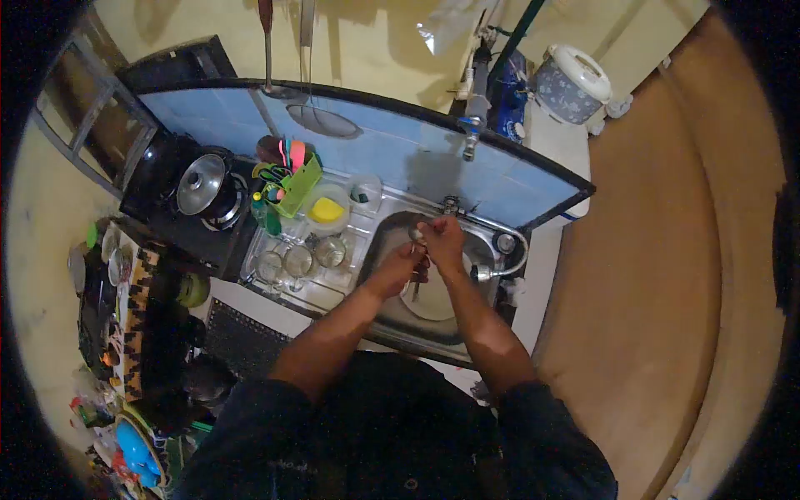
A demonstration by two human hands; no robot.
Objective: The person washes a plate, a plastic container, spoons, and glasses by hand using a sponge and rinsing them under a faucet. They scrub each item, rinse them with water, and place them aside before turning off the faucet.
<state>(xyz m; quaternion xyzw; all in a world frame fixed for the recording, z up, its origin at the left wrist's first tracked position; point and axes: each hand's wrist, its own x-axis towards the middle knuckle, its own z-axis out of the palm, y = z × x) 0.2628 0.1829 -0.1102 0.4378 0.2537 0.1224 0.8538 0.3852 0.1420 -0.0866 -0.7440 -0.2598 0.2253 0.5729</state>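
Both hands are together over the steel sink (379, 250). My left hand (400, 270) is closed around the handle of a metal spoon (416, 292), which points down below the fingers. My right hand (443, 243) is closed at the spoon's upper end, its fingers pressed on the bowl. Beneath the hands, a pale round plate (433, 307) lies in the sink and is partly hidden by my wrists. The curved faucet (518, 243) reaches in from the right, its spout beside my right forearm.
Several clear glasses (298, 261) stand on the drainboard left of the sink. Behind them are a bowl with a yellow sponge (326, 210), a clear cup (364, 193) and a green basket (300, 187). A lidded pot (202, 183) sits on the stove; a wall tap (469, 142) juts out above.
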